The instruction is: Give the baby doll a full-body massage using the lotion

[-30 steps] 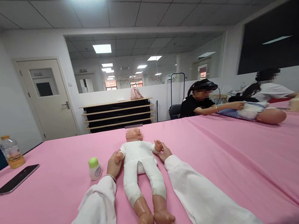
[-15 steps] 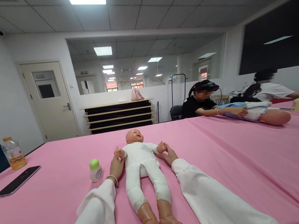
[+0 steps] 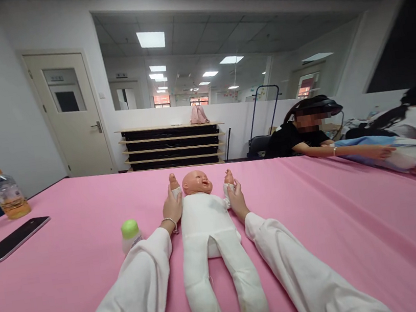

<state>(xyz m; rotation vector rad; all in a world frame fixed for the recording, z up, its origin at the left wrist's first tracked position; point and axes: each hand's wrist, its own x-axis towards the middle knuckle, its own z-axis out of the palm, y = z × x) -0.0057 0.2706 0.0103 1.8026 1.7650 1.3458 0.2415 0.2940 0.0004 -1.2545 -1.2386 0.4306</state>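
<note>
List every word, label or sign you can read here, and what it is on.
No text can be read.
Bottle: label too blurred.
Small green-capped bottle: no print readable.
Door: small plate above its window, too small.
Phone: screen dark.
Doll: plain white suit, no print.

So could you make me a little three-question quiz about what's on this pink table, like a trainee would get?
1. True or false: the left hand and right hand each grip one arm of the doll.
2. What colour is the cap of the small bottle?
3. Which lies flat near the table's left edge: A) phone, B) book, C) spoon?

Key: 1 true; 2 green; 3 A.
</note>
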